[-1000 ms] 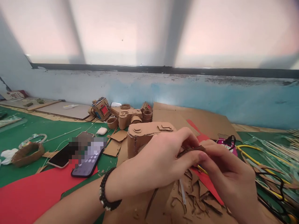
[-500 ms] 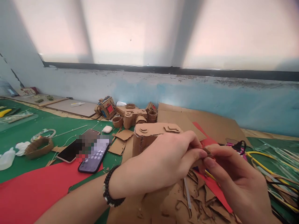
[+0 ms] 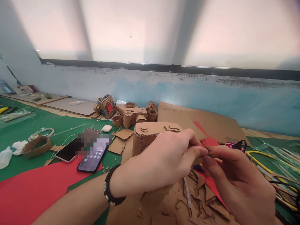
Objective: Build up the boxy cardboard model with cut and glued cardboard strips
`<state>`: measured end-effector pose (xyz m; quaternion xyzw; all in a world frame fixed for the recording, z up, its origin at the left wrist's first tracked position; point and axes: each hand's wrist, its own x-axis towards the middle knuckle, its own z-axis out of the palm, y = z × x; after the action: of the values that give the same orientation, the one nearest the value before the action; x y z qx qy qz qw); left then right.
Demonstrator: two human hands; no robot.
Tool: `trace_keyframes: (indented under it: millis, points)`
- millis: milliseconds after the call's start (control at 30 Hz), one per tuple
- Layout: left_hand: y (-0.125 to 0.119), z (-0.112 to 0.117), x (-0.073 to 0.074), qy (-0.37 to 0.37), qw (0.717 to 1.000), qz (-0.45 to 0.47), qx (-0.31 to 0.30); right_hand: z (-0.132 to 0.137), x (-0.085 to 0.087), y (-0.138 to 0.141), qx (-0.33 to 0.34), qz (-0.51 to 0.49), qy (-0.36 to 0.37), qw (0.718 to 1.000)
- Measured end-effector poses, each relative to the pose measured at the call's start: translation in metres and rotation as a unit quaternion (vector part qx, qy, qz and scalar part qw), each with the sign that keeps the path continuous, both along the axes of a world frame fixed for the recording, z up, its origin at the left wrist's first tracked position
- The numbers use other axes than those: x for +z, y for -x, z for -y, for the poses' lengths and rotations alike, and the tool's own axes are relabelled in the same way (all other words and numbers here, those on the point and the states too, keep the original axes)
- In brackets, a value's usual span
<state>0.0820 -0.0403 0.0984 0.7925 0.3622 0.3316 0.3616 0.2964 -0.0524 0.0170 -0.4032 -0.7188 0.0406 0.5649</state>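
Note:
Between the fingertips of both hands is a small cardboard piece (image 3: 207, 152), mostly covered by the fingers. My left hand (image 3: 174, 153), with a dark beaded bracelet on its wrist, reaches across and pinches the piece from the left. From the right, my right hand (image 3: 236, 178) pinches the same piece with thumb and forefinger. Behind my left hand stands a cardboard camera body (image 3: 157, 128), partly hidden, with raised cardboard shapes on its top. Cardboard scraps (image 3: 201, 200) and a thin whitish stick (image 3: 187, 192) lie below the hands.
Two phones (image 3: 92, 159) lie to the left beside red paper (image 3: 35, 193). Farther back are a finished-looking cardboard camera (image 3: 134, 116), a cardboard ring (image 3: 37, 147) and a white earbud case (image 3: 107, 128). Yellow cable (image 3: 260, 161) and clear plastic strips crowd the right.
Both hands keep their pinch on the small cardboard piece. My right hand has turned slightly and shifted a little lower. The whole view has moved slightly.

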Motion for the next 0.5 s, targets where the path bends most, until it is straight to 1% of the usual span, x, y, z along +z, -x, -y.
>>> trace_keyframes:
  millis: [100,200,300,433,500]
  points:
    - [-0.002,0.0,-0.001,0.037,0.998,0.043,-0.012,0.002,-0.002,0.001,-0.044,0.06,-0.088,0.993]
    - [-0.003,0.0,-0.002,0.087,0.993,0.073,-0.024,0.002,0.0,0.0,-0.036,0.109,-0.14,0.984]
    - [-0.005,-0.001,-0.003,0.138,0.983,0.109,-0.045,0.0,0.003,-0.002,-0.018,0.131,-0.164,0.978]
    - [-0.01,0.0,-0.005,0.183,0.972,0.133,-0.054,-0.001,0.005,-0.007,-0.034,0.147,-0.176,0.973]
    - [-0.013,0.0,-0.005,0.205,0.966,0.149,-0.059,-0.001,0.005,-0.012,-0.022,0.161,-0.186,0.969]
